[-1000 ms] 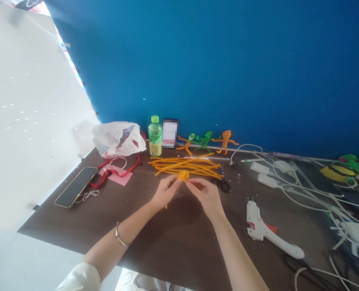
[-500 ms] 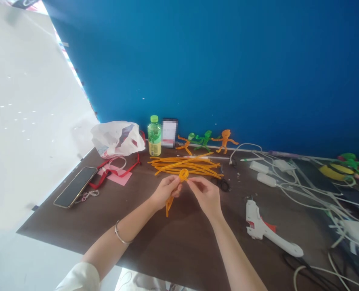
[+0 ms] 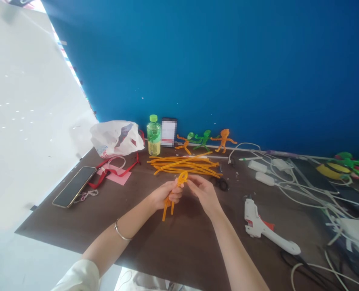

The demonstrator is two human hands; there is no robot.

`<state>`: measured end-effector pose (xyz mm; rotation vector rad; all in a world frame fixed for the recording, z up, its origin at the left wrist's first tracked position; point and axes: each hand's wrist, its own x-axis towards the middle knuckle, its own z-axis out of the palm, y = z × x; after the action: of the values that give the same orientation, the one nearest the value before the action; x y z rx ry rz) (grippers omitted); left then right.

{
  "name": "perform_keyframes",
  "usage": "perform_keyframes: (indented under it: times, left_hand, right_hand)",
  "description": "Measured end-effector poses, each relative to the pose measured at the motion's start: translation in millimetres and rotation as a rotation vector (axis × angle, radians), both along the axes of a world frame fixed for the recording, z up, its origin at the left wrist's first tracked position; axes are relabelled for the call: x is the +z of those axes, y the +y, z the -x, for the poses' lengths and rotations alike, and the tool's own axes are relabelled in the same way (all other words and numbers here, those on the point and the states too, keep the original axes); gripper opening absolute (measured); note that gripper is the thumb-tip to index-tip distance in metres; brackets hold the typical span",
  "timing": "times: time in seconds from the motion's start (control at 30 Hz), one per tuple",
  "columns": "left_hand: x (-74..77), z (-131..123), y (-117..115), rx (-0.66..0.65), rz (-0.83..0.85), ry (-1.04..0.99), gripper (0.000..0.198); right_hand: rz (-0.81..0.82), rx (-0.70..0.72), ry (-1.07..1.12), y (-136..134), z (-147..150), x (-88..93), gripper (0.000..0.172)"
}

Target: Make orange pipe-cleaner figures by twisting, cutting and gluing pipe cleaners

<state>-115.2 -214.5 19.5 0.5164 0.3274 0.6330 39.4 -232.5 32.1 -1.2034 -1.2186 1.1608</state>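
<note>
Left hand [image 3: 166, 195]: fingers [image 3: 175, 193] curled shut around an orange pipe cleaner shape [image 3: 166, 212], with a small round loop just past the fingertips and two doubled legs hanging out of the fist toward 6 o'clock, above the brown table [image 3: 194, 250]. Right hand [image 3: 204, 194]: close by at 3 o'clock, thumb and forefinger pinched together at the edge of the loop, any actual contact too small to tell.

Around the left wrist, a thin silver bangle [image 3: 121, 230]; at 7 o'clock, a white sleeve [image 3: 76, 277].

At 12 o'clock, just past the hands, a loose heap of orange pipe cleaners [image 3: 182, 165]. Farther off at 12 o'clock, against the blue wall [image 3: 197, 60], three small pipe cleaner figures [image 3: 202, 139] in orange, green and orange. At 11 o'clock, a green-capped bottle [image 3: 154, 135] beside a blurred card [image 3: 169, 132]. At 10 o'clock, a white plastic bag [image 3: 116, 138], a red strap [image 3: 115, 169] and pink paper [image 3: 114, 176]. At 9 o'clock, a phone [image 3: 74, 186]. At 2 o'clock, a tangle of white cables [image 3: 303, 190]. At 4 o'clock, a white glue gun [image 3: 264, 226] on its side.
</note>
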Motion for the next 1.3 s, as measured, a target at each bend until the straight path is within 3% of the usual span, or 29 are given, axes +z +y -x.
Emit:
perform_keyframes:
  times: [0.13,0.3,0.37,0.5,0.6,0.7,0.83,1.03,1.3]
  left_hand:
    - [-1.3,0,0,-0.054,0.060,-0.009,0.023]
    - [-2.4,-3,2,-0.012,0.017,0.053,0.027]
    - [-3.4,-6,2,0.072,-0.055,0.101,0.030]
    - [-10.8,-10,0,0.379,-0.361,0.371,0.031]
    - [-16.7,-10,-1,0.445,-0.535,0.594,0.035]
    - [-16.6,-10,-1,0.428,-0.531,0.589,0.038]
    - [-10.1,-9,-2,0.365,-0.401,0.396,0.035]
    - [-6.8,-6,1,0.170,-0.178,0.154,0.029]
    - [-3.7,0,-1,-0.013,-0.026,0.037,0.023]
  right_hand:
    - [0.065,0.075,0.130,1,4,-4.7,0.032]
    - [0.060,-0.047,0.155,3,9,-12.2,0.032]
    - [0.042,-0.121,0.097,3,10,-13.2,0.035]
    - [-0.016,-0.210,-0.041,2,11,-10.1,0.035]
    - [-0.052,-0.200,-0.089,1,10,-7.4,0.032]
    - [-0.121,-0.143,-0.090,1,8,-6.1,0.027]
    - [-0.183,-0.114,-0.099,2,4,-4.5,0.021]
    - [-0.068,-0.197,-0.034,1,2,-3.6,0.027]
    - [-0.004,0.002,0.167,4,4,-9.7,0.028]
